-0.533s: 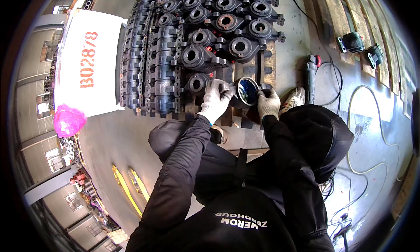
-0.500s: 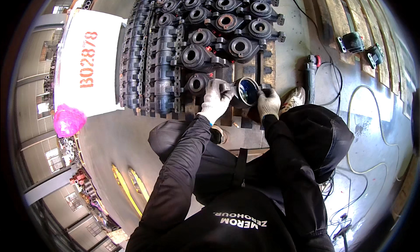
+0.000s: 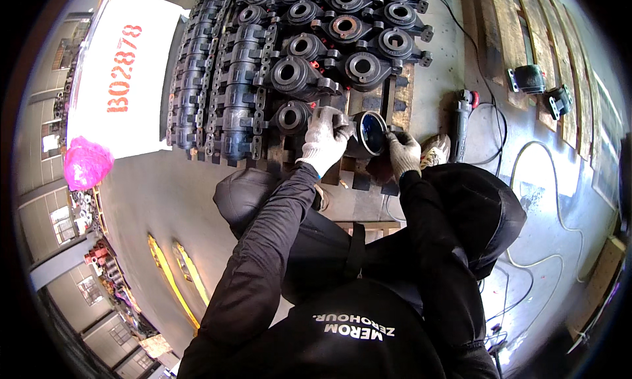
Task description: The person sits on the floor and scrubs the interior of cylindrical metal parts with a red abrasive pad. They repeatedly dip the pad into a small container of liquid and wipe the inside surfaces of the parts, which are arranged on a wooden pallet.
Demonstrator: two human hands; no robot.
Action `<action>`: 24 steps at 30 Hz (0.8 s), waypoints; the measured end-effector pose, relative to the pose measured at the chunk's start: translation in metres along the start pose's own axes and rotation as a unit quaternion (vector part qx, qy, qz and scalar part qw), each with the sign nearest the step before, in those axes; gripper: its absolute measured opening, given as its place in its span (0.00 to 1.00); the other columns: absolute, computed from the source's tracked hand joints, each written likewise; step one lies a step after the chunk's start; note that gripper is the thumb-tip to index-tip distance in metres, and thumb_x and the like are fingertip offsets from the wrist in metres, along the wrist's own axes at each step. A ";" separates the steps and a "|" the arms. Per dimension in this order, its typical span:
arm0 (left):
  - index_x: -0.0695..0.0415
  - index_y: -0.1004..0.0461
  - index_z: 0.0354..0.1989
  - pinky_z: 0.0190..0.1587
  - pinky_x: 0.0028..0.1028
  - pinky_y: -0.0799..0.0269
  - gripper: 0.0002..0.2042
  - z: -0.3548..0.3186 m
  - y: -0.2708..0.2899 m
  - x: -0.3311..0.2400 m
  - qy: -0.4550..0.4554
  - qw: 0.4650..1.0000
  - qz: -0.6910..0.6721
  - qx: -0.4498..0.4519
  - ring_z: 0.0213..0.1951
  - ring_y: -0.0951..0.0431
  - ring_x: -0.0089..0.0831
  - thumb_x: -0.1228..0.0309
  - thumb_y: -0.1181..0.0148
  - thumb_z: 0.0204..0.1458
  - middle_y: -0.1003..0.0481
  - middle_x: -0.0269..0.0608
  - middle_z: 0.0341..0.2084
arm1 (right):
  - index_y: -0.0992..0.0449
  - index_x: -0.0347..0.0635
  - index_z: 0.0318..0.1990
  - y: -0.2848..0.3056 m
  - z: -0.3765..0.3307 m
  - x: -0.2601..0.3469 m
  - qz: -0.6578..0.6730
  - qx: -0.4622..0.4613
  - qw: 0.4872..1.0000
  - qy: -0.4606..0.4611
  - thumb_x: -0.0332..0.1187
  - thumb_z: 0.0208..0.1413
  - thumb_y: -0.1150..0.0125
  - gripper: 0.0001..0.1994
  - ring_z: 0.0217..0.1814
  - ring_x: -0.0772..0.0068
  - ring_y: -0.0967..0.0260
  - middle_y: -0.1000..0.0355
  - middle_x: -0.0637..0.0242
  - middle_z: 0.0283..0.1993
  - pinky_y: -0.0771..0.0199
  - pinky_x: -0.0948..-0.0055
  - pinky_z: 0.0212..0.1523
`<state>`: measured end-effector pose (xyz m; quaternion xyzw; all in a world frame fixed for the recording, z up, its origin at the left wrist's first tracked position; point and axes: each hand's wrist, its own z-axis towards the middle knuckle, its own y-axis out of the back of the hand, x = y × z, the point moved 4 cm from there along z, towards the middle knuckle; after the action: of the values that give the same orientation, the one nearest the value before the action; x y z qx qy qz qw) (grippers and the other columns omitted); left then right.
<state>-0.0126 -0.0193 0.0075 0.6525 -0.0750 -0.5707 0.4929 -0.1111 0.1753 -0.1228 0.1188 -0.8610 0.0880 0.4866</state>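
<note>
Wooden pallet (image 3: pixel 401 106) carries black cast housings (image 3: pixel 296 76); left hand (image 3: pixel 324 138) and right hand (image 3: pixel 403 152) (both gloved) grasp 1 housing (image 3: pixel 368 134).

Operator wore a black long-sleeved top, sleeves reaching to the wrists, and dark trousers. Small white lettering ran across the chest. Left hand (image 3: pixel 324 140) and right hand (image 3: pixel 403 152) were each covered by a grey-white knit work glove, soiled at the fingers.

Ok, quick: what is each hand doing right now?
Left hand: gloved, closed on the dark round housing.
Right hand: gloved, fingers on the same housing's right edge; full grip cannot be told.
</note>
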 end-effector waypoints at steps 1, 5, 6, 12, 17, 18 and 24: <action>0.55 0.31 0.44 0.46 0.47 0.27 0.17 0.002 0.001 -0.005 0.037 0.999 -0.001 0.026 0.44 0.25 0.52 0.67 0.29 0.52 0.28 0.47 0.40 | 0.17 0.34 0.43 0.002 -0.003 -0.002 0.010 0.008 1.000 -0.003 0.28 0.60 0.32 0.08 0.40 0.76 0.24 0.18 0.65 0.38 0.24 0.74 0.46; 0.54 0.28 0.41 0.42 0.45 0.27 0.16 0.011 0.003 0.003 0.023 1.000 0.002 -0.008 0.39 0.23 0.48 0.67 0.27 0.49 0.26 0.45 0.37 | 0.19 0.36 0.42 0.000 -0.029 0.002 0.006 0.005 1.000 0.004 0.28 0.62 0.34 0.05 0.40 0.77 0.25 0.19 0.67 0.37 0.25 0.74 0.46; 0.54 0.28 0.41 0.42 0.45 0.27 0.16 0.009 0.002 0.003 0.021 1.000 0.009 -0.016 0.39 0.23 0.48 0.66 0.27 0.49 0.26 0.45 0.37 | 0.19 0.36 0.41 -0.002 -0.035 0.004 0.039 0.000 0.999 -0.013 0.28 0.63 0.35 0.05 0.39 0.77 0.25 0.20 0.68 0.36 0.25 0.74 0.45; 0.57 0.29 0.40 0.42 0.43 0.28 0.19 0.014 0.004 0.001 0.099 0.993 -0.047 0.048 0.40 0.25 0.47 0.63 0.24 0.48 0.28 0.46 0.37 | 0.20 0.36 0.41 -0.005 -0.035 0.004 0.080 0.002 0.997 -0.012 0.29 0.64 0.34 0.05 0.39 0.78 0.25 0.20 0.68 0.37 0.24 0.75 0.43; 0.57 0.28 0.32 0.42 0.41 0.28 0.19 0.009 0.008 0.001 0.084 0.996 -0.024 0.008 0.37 0.26 0.42 0.59 0.23 0.47 0.29 0.43 0.32 | 0.20 0.36 0.40 -0.012 -0.013 0.005 -0.044 -0.035 0.998 0.036 0.25 0.60 0.33 0.04 0.40 0.76 0.25 0.19 0.66 0.37 0.24 0.73 0.47; 0.57 0.28 0.32 0.42 0.43 0.28 0.19 0.007 0.008 0.006 0.091 0.995 -0.028 0.010 0.38 0.25 0.46 0.59 0.23 0.47 0.29 0.45 0.33 | 0.19 0.36 0.40 -0.015 -0.008 0.002 -0.032 -0.050 0.996 0.074 0.26 0.59 0.34 0.04 0.38 0.74 0.24 0.18 0.63 0.36 0.24 0.72 0.46; 0.56 0.27 0.33 0.44 0.47 0.27 0.18 0.012 0.008 0.005 0.143 0.987 -0.061 0.049 0.40 0.25 0.53 0.59 0.24 0.47 0.28 0.50 0.37 | 0.18 0.35 0.40 -0.020 0.011 0.028 -0.130 -0.003 0.988 0.077 0.31 0.59 0.33 0.08 0.37 0.68 0.21 0.18 0.56 0.34 0.23 0.68 0.44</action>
<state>-0.0173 -0.0330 0.0118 0.7540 0.0077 -0.4961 0.4304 -0.1286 0.1500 -0.1034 0.2215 -0.7983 0.0305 0.5592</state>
